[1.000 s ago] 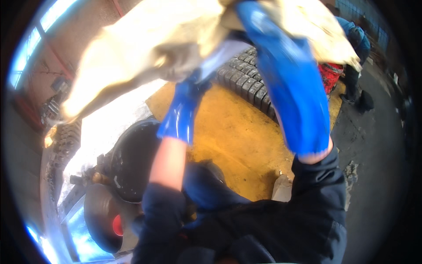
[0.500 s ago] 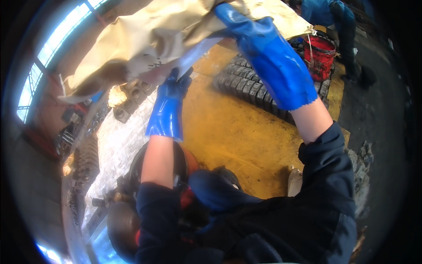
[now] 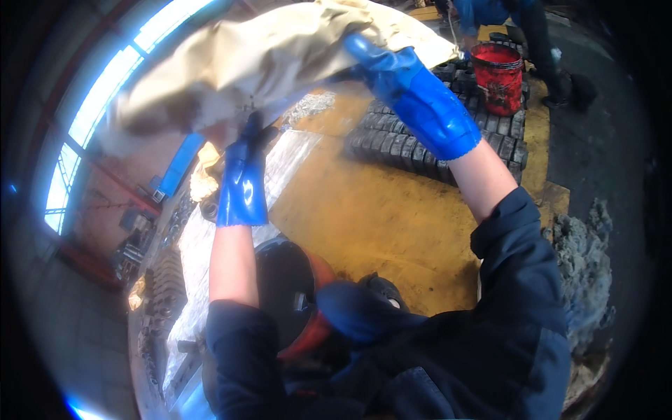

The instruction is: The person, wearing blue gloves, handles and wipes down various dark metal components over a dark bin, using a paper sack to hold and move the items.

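We count one gloved left hand (image 3: 245, 171), one gloved right hand (image 3: 416, 98), one cream sheet (image 3: 238, 66), one red bucket (image 3: 498, 84) far right, one co-worker (image 3: 537, 42) there, and numerous dark blocks (image 3: 395, 143).

Yellow floor (image 3: 378, 224): dark blocks (image 3: 399, 149) in rows directly on it.

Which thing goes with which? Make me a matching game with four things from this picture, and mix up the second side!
Things:
1. bucket
2. cream material
3. dark blocks
4. right hand

Clues:
A. lined up side by side in rows
B. wearing a blue glove
C. red, at the upper right
D. wrinkled, at the top of the picture

Right pairs: 1-C, 2-D, 3-A, 4-B
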A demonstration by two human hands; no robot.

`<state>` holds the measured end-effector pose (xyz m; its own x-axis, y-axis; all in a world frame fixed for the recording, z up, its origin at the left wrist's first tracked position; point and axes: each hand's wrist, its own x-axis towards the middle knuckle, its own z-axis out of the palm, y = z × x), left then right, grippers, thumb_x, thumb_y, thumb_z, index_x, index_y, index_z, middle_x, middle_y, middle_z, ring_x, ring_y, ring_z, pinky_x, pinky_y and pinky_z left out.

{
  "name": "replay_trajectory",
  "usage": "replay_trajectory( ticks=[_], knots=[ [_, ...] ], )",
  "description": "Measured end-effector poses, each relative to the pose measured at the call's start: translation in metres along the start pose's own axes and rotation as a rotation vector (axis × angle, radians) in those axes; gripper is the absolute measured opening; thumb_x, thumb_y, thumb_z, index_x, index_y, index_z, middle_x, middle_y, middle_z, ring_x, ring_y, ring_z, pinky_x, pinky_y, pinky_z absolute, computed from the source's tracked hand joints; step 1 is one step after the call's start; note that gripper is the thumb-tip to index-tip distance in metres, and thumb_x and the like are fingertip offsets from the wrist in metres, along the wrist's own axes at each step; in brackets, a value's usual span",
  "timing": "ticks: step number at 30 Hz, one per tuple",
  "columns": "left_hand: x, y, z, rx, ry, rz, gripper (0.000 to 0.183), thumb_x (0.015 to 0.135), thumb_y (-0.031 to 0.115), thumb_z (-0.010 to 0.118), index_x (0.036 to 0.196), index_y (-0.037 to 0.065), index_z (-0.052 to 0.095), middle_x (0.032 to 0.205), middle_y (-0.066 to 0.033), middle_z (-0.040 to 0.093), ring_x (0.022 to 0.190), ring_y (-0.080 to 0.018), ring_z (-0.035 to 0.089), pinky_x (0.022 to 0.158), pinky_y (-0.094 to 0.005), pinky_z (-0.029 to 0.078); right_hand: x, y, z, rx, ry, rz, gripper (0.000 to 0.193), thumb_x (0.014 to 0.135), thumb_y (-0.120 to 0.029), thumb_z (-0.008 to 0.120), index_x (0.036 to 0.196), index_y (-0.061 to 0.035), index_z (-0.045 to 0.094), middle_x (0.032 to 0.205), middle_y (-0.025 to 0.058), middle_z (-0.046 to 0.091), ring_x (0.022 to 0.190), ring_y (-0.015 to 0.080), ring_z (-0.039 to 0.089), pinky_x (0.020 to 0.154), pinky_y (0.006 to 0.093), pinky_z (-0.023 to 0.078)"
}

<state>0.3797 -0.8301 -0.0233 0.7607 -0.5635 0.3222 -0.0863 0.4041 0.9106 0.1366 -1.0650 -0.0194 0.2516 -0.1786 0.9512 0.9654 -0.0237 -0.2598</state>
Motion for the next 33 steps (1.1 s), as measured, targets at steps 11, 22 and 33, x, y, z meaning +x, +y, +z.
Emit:
replay_trajectory(
  ticks=[11,22,33],
  knots=[
    [0.016,0.001,0.012,0.062,-0.04,0.03,0.036,0.104,0.029,0.057,0.136,0.012,0.056,0.118,-0.0116,0.068,0.107,-0.0355,0.071,0.061,-0.0383,0.062,-0.039,-0.015,-0.022,-0.395,0.044,-0.205,0.034,0.098,-0.022,0.071,0.127,-0.0025,0.068,0.115,0.0157,0.073,0.102,0.0204,0.073,0.08,0.0336,0.062],
    [-0.029,-0.119,-0.054,0.211,-0.107,-0.038,0.037,0.101,0.022,0.066,0.136,0.012,0.057,0.12,-0.0074,0.07,0.109,-0.0381,0.071,0.062,-0.0379,0.064,-0.128,-0.02,0.021,-0.365,0.023,0.444,0.03,0.104,-0.025,0.059,0.119,-0.0013,0.07,0.106,0.0137,0.074,0.096,0.0215,0.071,0.086,0.0345,0.056],
    [-0.095,-0.273,-0.137,0.341,-0.001,-0.728,0.022,0.099,0.013,0.05,0.115,0.0,0.059,0.126,-0.0257,0.069,0.107,-0.0374,0.071,0.085,-0.0417,0.056,-0.189,0.144,0.008,-0.097,0.301,0.988,0.036,0.105,-0.03,0.059,0.124,-0.0005,0.066,0.114,0.018,0.072,0.1,0.0257,0.073,0.092,0.0358,0.056]
  ],
)
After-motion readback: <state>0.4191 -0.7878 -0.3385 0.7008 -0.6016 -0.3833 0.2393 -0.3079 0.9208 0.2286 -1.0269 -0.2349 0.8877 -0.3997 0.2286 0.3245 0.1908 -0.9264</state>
